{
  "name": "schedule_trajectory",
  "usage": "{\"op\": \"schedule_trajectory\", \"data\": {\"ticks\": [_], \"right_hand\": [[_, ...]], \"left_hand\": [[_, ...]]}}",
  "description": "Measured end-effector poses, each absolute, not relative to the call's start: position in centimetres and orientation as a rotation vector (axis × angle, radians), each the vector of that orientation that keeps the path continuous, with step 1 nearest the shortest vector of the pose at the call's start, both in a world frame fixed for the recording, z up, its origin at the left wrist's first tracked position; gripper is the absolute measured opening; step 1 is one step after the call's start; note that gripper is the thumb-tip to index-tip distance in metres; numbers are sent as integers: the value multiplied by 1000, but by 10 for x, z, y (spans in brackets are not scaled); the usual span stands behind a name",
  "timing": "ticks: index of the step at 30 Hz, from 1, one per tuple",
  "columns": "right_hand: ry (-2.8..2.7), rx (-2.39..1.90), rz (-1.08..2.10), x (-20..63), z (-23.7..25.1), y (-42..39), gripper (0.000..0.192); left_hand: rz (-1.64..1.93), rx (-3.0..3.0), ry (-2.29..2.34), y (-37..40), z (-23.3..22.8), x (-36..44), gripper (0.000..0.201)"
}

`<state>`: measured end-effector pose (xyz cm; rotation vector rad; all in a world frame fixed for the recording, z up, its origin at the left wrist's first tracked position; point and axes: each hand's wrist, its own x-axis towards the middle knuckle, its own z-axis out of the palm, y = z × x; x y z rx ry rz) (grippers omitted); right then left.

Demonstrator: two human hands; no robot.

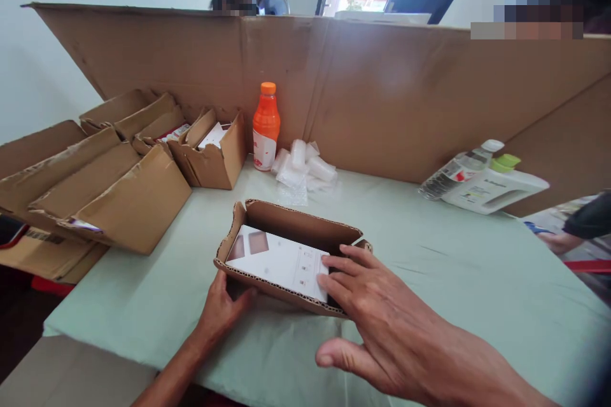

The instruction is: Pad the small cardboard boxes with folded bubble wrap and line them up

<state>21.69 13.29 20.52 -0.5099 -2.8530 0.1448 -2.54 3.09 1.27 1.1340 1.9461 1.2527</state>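
Observation:
A shallow brown cardboard tray [291,216] lies on the pale green table [429,280] in front of me. Inside it rests a flat white box [281,261] with small printed pictures. My left hand [222,308] grips the tray's near left wall, thumb against the corrugated edge. My right hand [377,321] reaches over the near right corner, its fingers spread and its fingertips resting on the white box's right end.
Several open cardboard boxes [119,184] crowd the left. An orange bottle [266,127] and small plastic-wrapped rolls [303,168] stand at the back. A clear bottle [458,172] and a white jug [494,187] lie at right. A tall cardboard screen [382,89] walls the table. Another person's hand [558,241] shows at far right.

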Motion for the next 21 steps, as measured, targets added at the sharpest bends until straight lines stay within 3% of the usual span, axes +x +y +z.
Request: {"op": "schedule_trajectory", "data": {"ticks": [5, 10, 13, 16, 21], "right_hand": [[-2806, -537, 98, 236, 203, 129, 64], [-2184, -823, 23, 288, 159, 121, 35], [-2081, -1077, 271, 300, 108, 116, 38], [-2304, -1111, 610, 293, 64, 113, 56], [-2249, -1231, 920, 290, 43, 125, 54]], "left_hand": [[1323, 1122, 1898, 30, 9, -27, 60], [1305, 1202, 1829, 25, 12, -40, 56], [1330, 1227, 1823, 23, 14, -46, 55], [1305, 1202, 1812, 23, 14, -45, 47], [1330, 1159, 1789, 41, 15, -25, 43]]}}
